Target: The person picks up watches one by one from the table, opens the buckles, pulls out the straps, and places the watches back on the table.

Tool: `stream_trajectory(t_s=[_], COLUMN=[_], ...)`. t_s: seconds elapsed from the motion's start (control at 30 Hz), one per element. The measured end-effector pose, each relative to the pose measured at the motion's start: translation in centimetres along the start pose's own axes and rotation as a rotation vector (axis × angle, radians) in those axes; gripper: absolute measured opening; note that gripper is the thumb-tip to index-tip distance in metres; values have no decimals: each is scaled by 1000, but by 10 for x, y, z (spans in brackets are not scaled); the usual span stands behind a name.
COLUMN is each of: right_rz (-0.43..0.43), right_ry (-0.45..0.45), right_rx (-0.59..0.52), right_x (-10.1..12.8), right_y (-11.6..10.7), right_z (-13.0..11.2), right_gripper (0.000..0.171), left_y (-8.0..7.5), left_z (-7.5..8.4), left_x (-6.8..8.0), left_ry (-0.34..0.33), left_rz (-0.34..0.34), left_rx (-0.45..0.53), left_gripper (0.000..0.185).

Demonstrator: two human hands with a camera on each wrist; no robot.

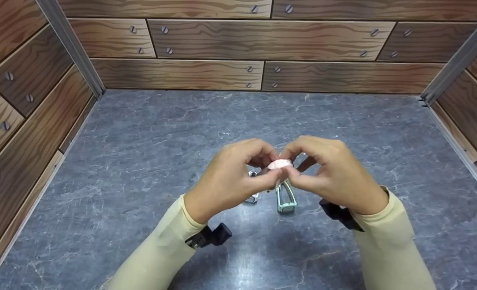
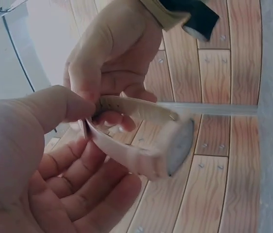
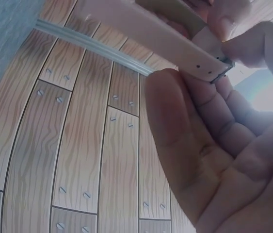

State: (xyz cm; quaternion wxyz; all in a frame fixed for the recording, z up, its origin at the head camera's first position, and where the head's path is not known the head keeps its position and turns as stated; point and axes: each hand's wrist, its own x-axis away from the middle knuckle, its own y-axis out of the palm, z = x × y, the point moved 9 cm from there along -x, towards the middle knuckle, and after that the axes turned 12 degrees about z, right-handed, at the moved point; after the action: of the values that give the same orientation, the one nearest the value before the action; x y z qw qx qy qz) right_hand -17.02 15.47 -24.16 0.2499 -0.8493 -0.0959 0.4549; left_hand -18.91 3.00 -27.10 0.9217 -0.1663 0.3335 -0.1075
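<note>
Grey marble-patterned tabletop point(image 1: 141, 169): fills the floor of the work area, enclosed on three sides by wood-grain panel walls point(image 1: 206, 38) printed with screw heads; metal corner posts point(image 1: 71, 48) stand at the left and right rear corners.

Left hand point(image 1: 226, 179): raised above the middle of the tabletop, cream sleeve to the wrist, fingers curled, thumb and forefinger pinching one end of the strap of a pale pink wristwatch point(image 1: 279, 164).

Right hand point(image 1: 335, 173): level with the left and touching it at the fingertips, likewise sleeved, thumb and fingers closed on the other end of the same strap, near its small metal buckle point(image 3: 222, 68).

Pale pink wristwatch: held clear of the table between both hands; in the left wrist view its strap point(image 2: 126, 153) curves in a loop, with the round grey face point(image 2: 179, 145) turned away from the palms.

Mint-green watch point(image 1: 285, 198): lies on the tabletop directly beneath the hands.

Silver watch point(image 1: 252, 196): lies just left of the green one, largely hidden by the left hand.
</note>
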Motion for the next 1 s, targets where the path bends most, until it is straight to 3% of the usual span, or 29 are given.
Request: stream_trajectory(t_s=[0.17, 0.3, 0.5, 0.77, 1.0], right_rz=[7, 8, 24, 15, -64], right_ry=[39, 33, 29, 143, 179], right_rx=[-9, 23, 56, 10, 75], right_x=[0, 1, 0, 3, 5], right_y=[-1, 0, 1, 5, 6], right_z=[2, 2, 2, 10, 18], right_gripper=[23, 23, 24, 23, 21], left_y=[-3, -4, -4, -1, 5], left_z=[4, 5, 1, -2, -8], left_x=[1, 2, 1, 1, 0], left_ry=[59, 66, 11, -34, -81], left_rz=[36, 51, 67, 52, -17], left_rx=[-23, -12, 25, 20, -89], left_gripper=[9, 9, 9, 12, 12])
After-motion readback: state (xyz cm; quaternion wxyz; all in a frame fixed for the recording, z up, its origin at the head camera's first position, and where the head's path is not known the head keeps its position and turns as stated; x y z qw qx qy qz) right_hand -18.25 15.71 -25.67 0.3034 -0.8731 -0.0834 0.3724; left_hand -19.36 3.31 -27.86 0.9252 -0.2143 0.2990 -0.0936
